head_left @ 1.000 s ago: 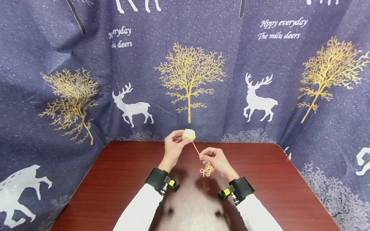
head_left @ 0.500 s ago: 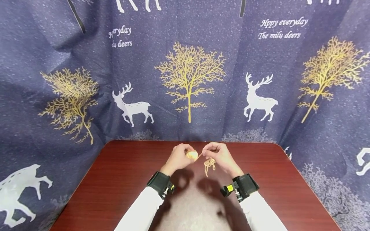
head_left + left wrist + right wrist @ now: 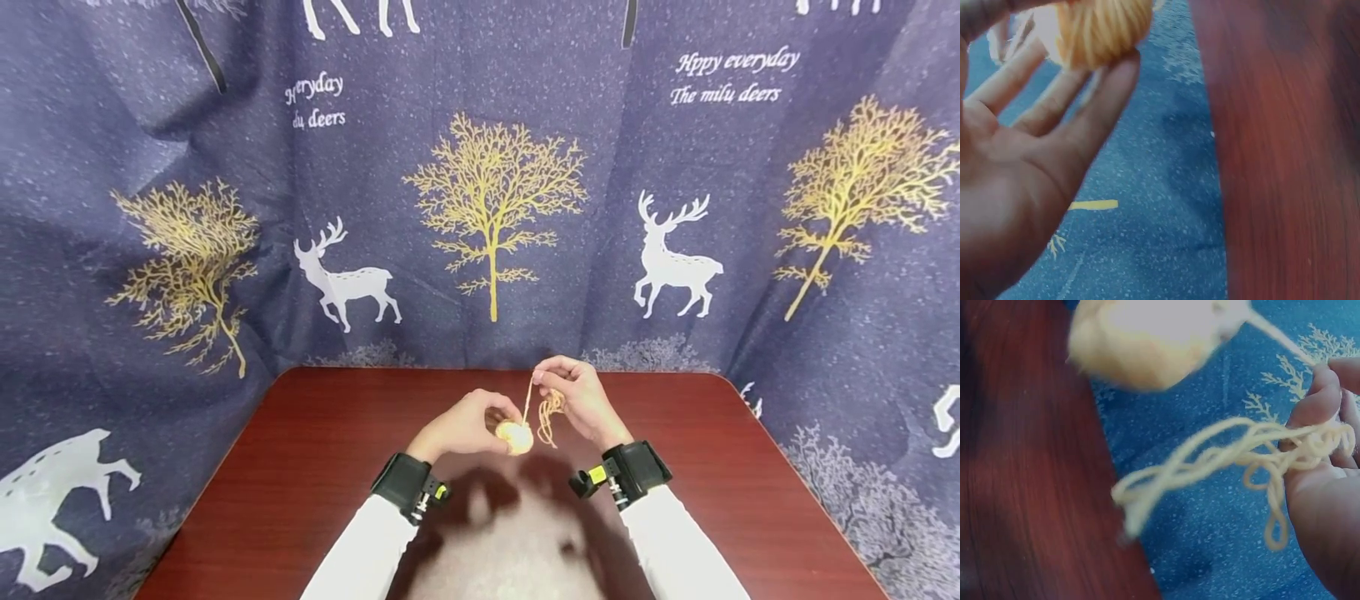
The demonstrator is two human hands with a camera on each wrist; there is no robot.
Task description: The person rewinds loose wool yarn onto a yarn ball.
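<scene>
A small pale-yellow ball of yarn is pinched between the thumb and fingers of my left hand, above the table. In the left wrist view its wound strands show on the ball, with the fingertips against it. My right hand, higher and to the right, pinches a strand of yarn that runs taut from the ball. Loose loops of yarn dangle from the right palm, clear of the table.
Below both hands spreads a reddish-brown wooden table, with a bright glare near its front. A dark blue cloth printed with deer and trees hangs behind it. Each wrist wears a black strap with a small camera.
My left hand has come down and nearer with the ball, which has turned. The right hand has risen slightly, so the strand now runs upward from the ball to it.
</scene>
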